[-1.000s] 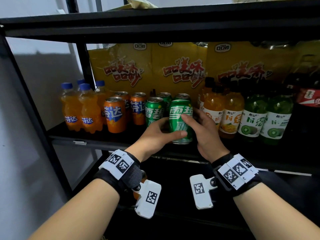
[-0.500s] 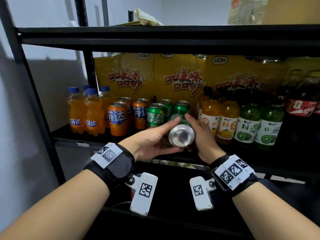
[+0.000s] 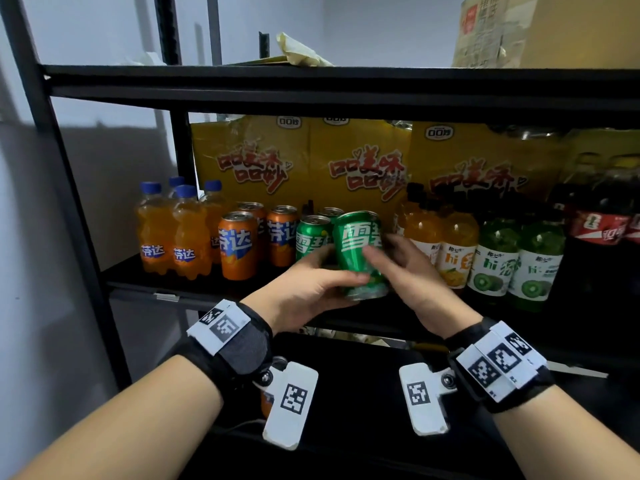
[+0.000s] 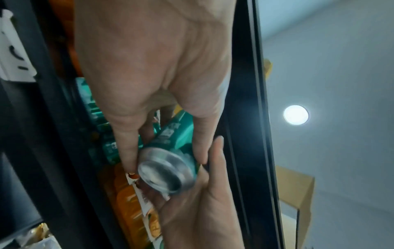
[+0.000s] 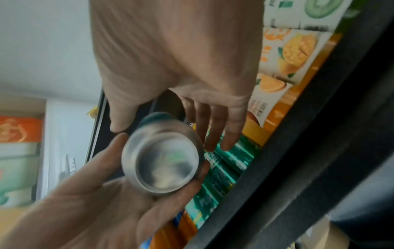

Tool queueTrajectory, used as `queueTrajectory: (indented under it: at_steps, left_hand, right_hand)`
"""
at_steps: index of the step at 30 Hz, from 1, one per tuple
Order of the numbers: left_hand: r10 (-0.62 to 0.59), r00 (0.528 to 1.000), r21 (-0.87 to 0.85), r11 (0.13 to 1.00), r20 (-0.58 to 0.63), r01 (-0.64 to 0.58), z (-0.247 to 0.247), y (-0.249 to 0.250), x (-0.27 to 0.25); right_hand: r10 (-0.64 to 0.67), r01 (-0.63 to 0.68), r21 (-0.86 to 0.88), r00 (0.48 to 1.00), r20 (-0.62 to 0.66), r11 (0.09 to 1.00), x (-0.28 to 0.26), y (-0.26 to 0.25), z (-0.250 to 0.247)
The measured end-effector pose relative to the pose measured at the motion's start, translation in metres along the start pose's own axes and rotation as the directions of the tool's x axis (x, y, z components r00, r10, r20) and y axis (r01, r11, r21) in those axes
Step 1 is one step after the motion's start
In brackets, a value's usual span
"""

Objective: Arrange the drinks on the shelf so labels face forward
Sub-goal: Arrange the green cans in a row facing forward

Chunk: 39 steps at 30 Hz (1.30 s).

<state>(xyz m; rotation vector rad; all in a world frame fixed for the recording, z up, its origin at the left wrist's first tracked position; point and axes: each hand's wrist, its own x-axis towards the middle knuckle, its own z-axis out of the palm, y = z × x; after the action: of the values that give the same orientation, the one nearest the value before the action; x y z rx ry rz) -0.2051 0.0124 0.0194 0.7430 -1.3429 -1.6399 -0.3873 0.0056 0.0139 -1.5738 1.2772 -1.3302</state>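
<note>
In the head view both hands hold a green soda can (image 3: 358, 251) at the front of the black shelf (image 3: 194, 289), its white label lettering facing me. It tilts, top leaning back. My left hand (image 3: 318, 284) grips its lower left side, thumb across the front. My right hand (image 3: 407, 268) grips the right side, thumb on the label. Both wrist views show the can's silver bottom (image 4: 166, 173) (image 5: 162, 160) clear of the shelf, between the fingers of both hands. Two more green cans (image 3: 311, 237) stand just left of and behind it.
Left of the green cans stand orange cans (image 3: 239, 247) and small orange soda bottles (image 3: 156, 233). To the right are orange juice bottles (image 3: 457, 251), kiwi bottles (image 3: 495, 261) and cola bottles (image 3: 595, 220). Yellow cartons (image 3: 356, 161) line the back. An upper shelf board (image 3: 311, 84) hangs overhead.
Half a second ago the can lay tipped with its silver bottom pointing at me. Both hands have since swung it back towards upright, label forward. My head has tilted up.
</note>
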Motion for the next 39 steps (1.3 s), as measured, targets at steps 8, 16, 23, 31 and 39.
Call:
queueTrajectory:
  at_steps: [8,16,23,31,39]
  left_hand:
    - [0.438,0.898,0.596,0.712,0.034,-0.370,-0.002,-0.015,0.013]
    - [0.705,0.704,0.814,0.358,0.086,-0.458,-0.012,-0.036,0.017]
    - [0.673,0.738,0.817,0.456,-0.055,-0.354,-0.014,-0.025,0.019]
    - [0.703,0.683,0.825,0.496,-0.198,-0.271,-0.026,-0.030,0.019]
    - [0.592,0.693,0.807,0.589,-0.411,-0.025,-0.057,-0.026,0.031]
  right_hand:
    - [-0.382,0.368,-0.231,0.924,-0.016,0.901,-0.005,-0.008,-0.004]
    - [-0.673,0.652,-0.215,0.739,-0.035,0.727,-0.024,0.002,0.012]
    - [-0.429,0.426,-0.143,0.903,0.008,0.893,-0.007,-0.019,-0.001]
    - [-0.224,0.191,-0.396,0.974,-0.038,0.898,0.039,-0.036,-0.005]
    - [-0.097,0.134,-0.551,0.991,0.095,0.824,0.055,-0.032,-0.001]
